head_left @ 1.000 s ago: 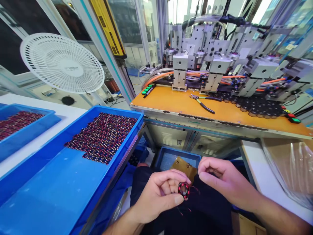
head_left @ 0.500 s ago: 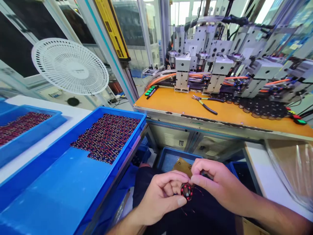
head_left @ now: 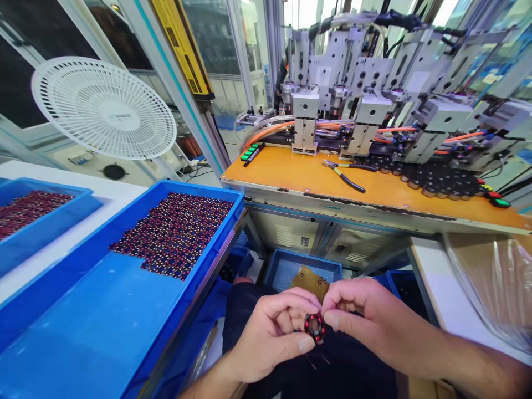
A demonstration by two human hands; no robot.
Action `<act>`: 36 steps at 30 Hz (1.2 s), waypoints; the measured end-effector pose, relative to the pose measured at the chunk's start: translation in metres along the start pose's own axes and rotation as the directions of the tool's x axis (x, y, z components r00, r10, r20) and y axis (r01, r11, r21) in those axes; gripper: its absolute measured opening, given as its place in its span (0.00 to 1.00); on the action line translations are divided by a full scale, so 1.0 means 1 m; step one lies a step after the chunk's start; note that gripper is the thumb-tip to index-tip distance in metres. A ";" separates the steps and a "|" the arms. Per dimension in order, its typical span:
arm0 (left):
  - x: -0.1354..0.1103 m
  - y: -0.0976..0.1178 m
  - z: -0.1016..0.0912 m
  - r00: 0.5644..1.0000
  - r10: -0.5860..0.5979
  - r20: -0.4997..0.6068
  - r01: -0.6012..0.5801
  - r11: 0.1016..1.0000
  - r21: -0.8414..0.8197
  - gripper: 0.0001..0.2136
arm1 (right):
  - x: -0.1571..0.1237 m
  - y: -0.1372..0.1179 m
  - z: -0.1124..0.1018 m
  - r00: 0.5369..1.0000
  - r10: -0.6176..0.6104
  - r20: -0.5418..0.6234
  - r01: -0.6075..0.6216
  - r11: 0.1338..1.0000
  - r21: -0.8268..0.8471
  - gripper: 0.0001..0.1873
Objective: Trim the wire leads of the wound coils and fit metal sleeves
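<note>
Between the thumb and fingers of my left hand (head_left: 276, 332) is a small round motor stator (head_left: 315, 328), dark with red windings around its ring. Thin wire leads (head_left: 311, 363) dangle beneath it over my dark-clothed lap. My right hand (head_left: 366, 316) is closed in a pinch at the stator's upper right edge. Whatever sits between those fingertips is too small to make out, and the fingers hide part of the rim.
To the left, a blue tray (head_left: 89, 310) holds rows of similar stators (head_left: 174, 233); another blue tray (head_left: 45, 221) stands beyond it. Pliers (head_left: 347, 176) lie on the orange bench (head_left: 282, 174) before the machine (head_left: 305, 119). A blue bin (head_left: 286, 260) is below. A white fan (head_left: 108, 108) stands left.
The view has shifted slightly. The stator is turned a little in my left fingers, and my right pinch has come lower beside it. Wires seen right of the stator no longer show.
</note>
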State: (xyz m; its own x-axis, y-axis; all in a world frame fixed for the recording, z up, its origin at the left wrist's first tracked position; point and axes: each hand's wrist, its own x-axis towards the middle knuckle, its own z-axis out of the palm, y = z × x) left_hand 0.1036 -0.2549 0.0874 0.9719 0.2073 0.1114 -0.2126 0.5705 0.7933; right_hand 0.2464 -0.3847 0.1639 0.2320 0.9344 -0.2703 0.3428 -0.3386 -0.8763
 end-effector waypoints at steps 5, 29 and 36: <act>-0.001 0.000 0.001 1.000 -0.024 0.012 0.024 0.999 -0.028 0.13 | -0.004 0.002 0.002 0.997 -0.072 -0.007 0.071 0.997 -0.037 0.10; 0.000 -0.004 0.001 1.000 -0.004 0.018 0.003 0.999 0.045 0.16 | -0.017 0.002 0.008 0.998 -0.067 -0.009 0.067 0.992 0.103 0.10; 0.002 -0.005 0.003 1.000 0.011 0.001 -0.011 0.999 0.048 0.15 | -0.021 0.003 0.008 0.996 -0.092 -0.017 0.093 0.995 0.026 0.10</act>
State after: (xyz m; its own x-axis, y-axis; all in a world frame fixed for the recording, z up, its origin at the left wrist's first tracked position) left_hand 0.1066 -0.2596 0.0853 0.9697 0.2125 0.1205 -0.2179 0.5293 0.8200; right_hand 0.2347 -0.4044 0.1639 0.2146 0.9597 -0.1814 0.3394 -0.2475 -0.9075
